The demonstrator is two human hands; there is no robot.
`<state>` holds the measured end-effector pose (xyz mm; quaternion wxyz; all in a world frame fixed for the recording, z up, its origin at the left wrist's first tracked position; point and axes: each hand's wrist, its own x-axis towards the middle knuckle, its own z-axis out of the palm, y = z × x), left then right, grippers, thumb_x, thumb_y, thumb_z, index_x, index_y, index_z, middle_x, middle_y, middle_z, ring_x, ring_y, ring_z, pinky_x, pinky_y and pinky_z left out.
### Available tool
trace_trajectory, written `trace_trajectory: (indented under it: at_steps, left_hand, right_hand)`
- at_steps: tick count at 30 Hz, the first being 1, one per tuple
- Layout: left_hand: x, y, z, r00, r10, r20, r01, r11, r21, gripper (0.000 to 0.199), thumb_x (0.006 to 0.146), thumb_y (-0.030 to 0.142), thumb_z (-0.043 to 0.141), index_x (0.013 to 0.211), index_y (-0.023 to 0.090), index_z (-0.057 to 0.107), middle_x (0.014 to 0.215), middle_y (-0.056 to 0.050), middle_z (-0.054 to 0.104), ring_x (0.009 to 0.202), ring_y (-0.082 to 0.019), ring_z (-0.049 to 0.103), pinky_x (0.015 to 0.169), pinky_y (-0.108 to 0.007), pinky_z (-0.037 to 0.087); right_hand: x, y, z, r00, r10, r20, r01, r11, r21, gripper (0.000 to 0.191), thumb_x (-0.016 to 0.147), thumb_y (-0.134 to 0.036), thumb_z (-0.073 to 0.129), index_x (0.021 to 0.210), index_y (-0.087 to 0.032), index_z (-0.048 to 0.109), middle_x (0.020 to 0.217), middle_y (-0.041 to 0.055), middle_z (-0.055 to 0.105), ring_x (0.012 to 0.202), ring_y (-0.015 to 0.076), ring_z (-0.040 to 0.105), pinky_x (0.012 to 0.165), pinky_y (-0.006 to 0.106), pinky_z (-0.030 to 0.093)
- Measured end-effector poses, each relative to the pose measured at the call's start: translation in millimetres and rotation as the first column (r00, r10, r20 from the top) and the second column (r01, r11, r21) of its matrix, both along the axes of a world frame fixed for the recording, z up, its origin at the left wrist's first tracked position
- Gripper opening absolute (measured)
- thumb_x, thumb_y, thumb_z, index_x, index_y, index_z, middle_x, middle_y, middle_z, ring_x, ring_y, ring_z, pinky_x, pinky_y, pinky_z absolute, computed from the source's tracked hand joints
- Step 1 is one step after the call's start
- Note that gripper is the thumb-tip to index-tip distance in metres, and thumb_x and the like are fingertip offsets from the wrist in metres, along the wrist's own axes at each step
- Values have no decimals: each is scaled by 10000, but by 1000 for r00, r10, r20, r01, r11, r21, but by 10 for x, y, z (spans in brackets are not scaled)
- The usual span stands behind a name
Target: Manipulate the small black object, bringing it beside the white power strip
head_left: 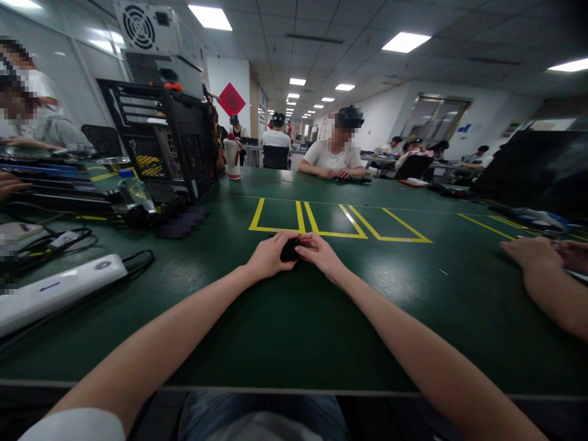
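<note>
Both my hands meet at the middle of the green table [257, 331], just in front of the yellow tape outlines. Between them is a small black object [290, 250], largely covered by my fingers, so its kind does not show. My left hand [271, 254] is closed around its left side, thumb below and fingers over the top. From the right, my right hand [321, 254] pinches the same object with thumb and fingertips.
A white power strip [59, 294] with cables lies at the left. Behind it stand an open black computer case [160, 141] and a cup [233, 158]. A co-worker's hands [537, 254] rest at the right edge; another person [335, 150] sits opposite.
</note>
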<state>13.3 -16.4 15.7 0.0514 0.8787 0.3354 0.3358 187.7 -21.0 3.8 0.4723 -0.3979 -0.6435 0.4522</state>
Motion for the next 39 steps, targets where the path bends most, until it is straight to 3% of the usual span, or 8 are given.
trace_trajectory:
  at_steps: [4, 14, 20, 24, 28, 33, 39]
  left_hand:
    - [-2, 4, -8, 1000, -5, 1, 5, 1000, 2, 599, 651, 250, 618, 1184, 241, 346, 1158, -33, 492, 1042, -214, 502, 846, -362, 441]
    - [-4, 7, -12, 1000, -7, 7, 7, 1000, 8, 590, 651, 248, 614, 1179, 244, 352, 1154, -25, 493, 1045, -209, 500, 861, -354, 433]
    - [-2, -1, -2, 1000, -10, 7, 10, 1000, 9, 592, 654, 243, 611, 1184, 241, 347, 1157, -26, 492, 1044, -207, 500, 855, -348, 438]
    - [-5, 0, -5, 1000, -11, 13, 11, 1000, 8, 592, 648, 246, 614, 1179, 239, 352, 1154, -27, 492, 1043, -208, 501, 851, -348, 439]
    - [-5, -2, 1, 1000, -11, 11, 11, 1000, 3, 596, 649, 247, 615, 1183, 241, 351, 1157, -29, 494, 1047, -213, 502, 858, -358, 436]
    - [0, -6, 12, 1000, -8, 11, 8, 1000, -15, 594, 648, 241, 615, 1180, 250, 352, 1158, -25, 494, 1046, -213, 504, 856, -357, 438]
    - [0, 11, -12, 1000, -7, 7, 7, 1000, -3, 616, 631, 224, 624, 1182, 245, 348, 1170, -28, 486, 1068, -214, 490, 876, -355, 427]
  right_hand:
    - [11, 12, -5, 999, 9, 36, -8, 1000, -26, 368, 687, -342, 610, 1018, -215, 511, 1040, 50, 538, 913, 165, 551, 840, 389, 437]
    - [-32, -37, 40, 1000, -4, 2, 4, 1000, 28, 248, 676, -292, 621, 879, -210, 503, 945, 15, 535, 869, 138, 555, 841, 369, 440]
    - [1, -26, 25, 999, 14, 32, -14, 1000, -3, 369, 684, -313, 614, 1022, -213, 506, 1031, 42, 538, 926, 156, 543, 877, 387, 417]
    - [-4, -60, 45, 998, 67, 1, -67, 998, -9, 364, 640, -276, 660, 960, -222, 495, 962, 15, 546, 913, 147, 549, 867, 366, 429]
    - [-22, -62, 42, 1000, 20, -13, -20, 1000, 3, 258, 679, -326, 616, 888, -216, 511, 955, 15, 545, 869, 139, 548, 829, 361, 447]
    - [-8, -33, 29, 1000, 7, -3, -7, 998, -55, 355, 695, -339, 599, 1019, -230, 502, 1028, 39, 532, 914, 158, 539, 830, 380, 449]
    - [-23, -62, 64, 996, 65, -56, -67, 997, -23, 359, 605, -220, 684, 916, -214, 504, 954, 4, 544, 910, 139, 552, 896, 359, 414]
